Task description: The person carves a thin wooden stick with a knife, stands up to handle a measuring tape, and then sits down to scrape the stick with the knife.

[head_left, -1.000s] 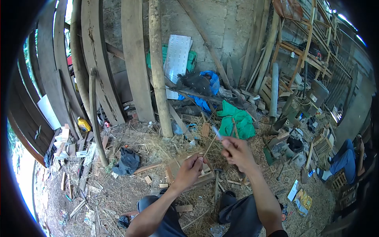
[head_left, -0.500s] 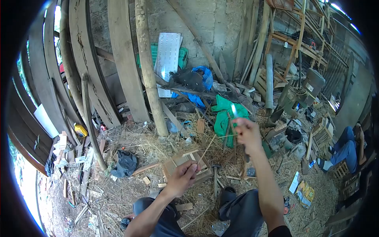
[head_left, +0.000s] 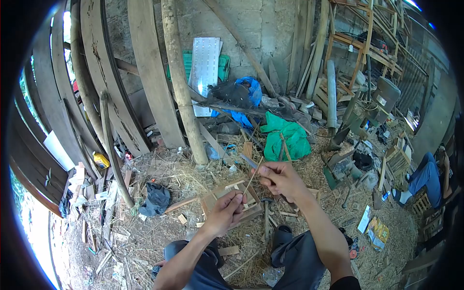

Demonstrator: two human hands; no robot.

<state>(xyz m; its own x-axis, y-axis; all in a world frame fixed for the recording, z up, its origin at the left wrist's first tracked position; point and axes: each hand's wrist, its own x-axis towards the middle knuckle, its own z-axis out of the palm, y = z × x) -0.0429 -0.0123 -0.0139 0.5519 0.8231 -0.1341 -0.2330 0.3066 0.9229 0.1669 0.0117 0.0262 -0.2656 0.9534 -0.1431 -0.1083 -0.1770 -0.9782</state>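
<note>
My left hand [head_left: 227, 210] is closed on a thin wooden stick [head_left: 251, 180] that slants up and to the right from its fingers. My right hand [head_left: 281, 181] grips a knife [head_left: 249, 161], with the blade pointing up-left beside the upper end of the stick. Whether the blade touches the stick I cannot tell. Below both hands a shallow wooden box [head_left: 209, 203] lies on the ground, partly hidden by my left hand. A hammer [head_left: 266, 217] rests just right of the box.
Straw, wood scraps and a black plastic bag [head_left: 155, 199] cover the ground. Ahead lies a green plastic sheet [head_left: 290, 137] near a leaning pole [head_left: 186, 111]. A yellow packet [head_left: 377, 233] lies at right, and a seated person [head_left: 425, 179] is at the far right edge.
My right hand has come down and to the left with the knife, bringing the blade beside the stick. My left hand stays nearly in place, still holding the stick.
</note>
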